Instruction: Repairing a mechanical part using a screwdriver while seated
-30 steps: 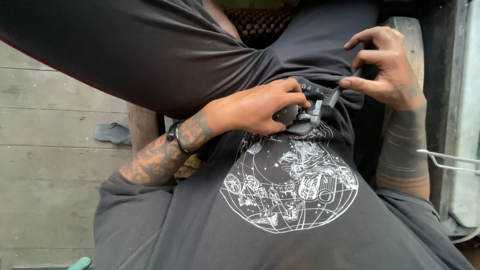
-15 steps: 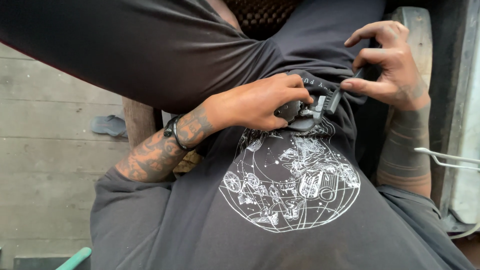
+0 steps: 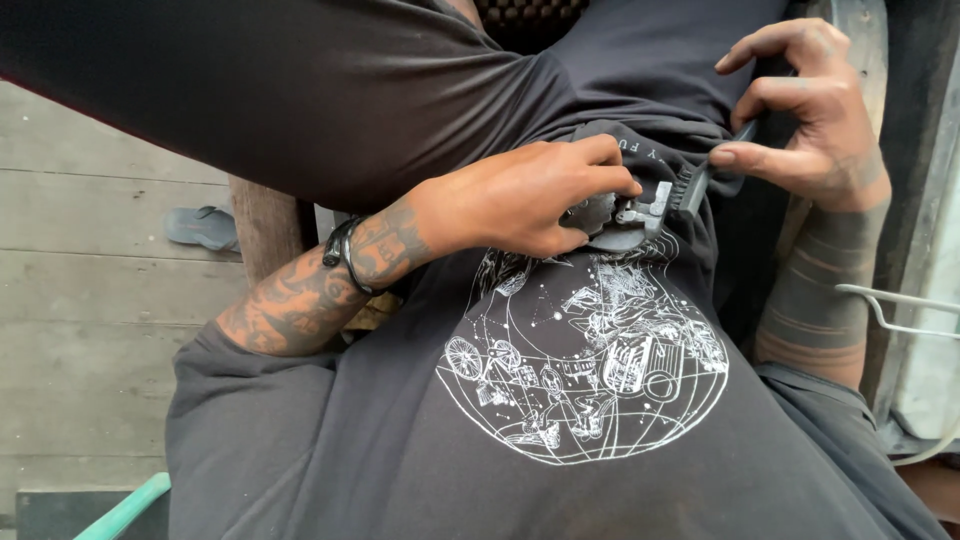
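Observation:
My left hand (image 3: 520, 195), on a tattooed forearm with a dark wristband (image 3: 345, 255), grips a small dark hair clipper (image 3: 620, 215) against my black T-shirt (image 3: 330, 430). The clipper's metal blade end points right. My right hand (image 3: 810, 110) pinches a small black brush (image 3: 700, 180) between thumb and forefinger, its bristles touching the blade end. Below both hands is the shirt's white globe print (image 3: 590, 370). Much of the clipper's body is hidden under my left fingers.
Grey wooden floor planks (image 3: 90, 290) lie to the left, with a grey flip-flop (image 3: 200, 225) beside a wooden post (image 3: 265, 225). A white wire rack (image 3: 890, 310) juts in at the right edge. A green handle (image 3: 125, 510) shows at bottom left.
Both hands have drifted slightly up in view. The brush in my right hand has come in against the clipper's blade end. My left hand's grip is unchanged.

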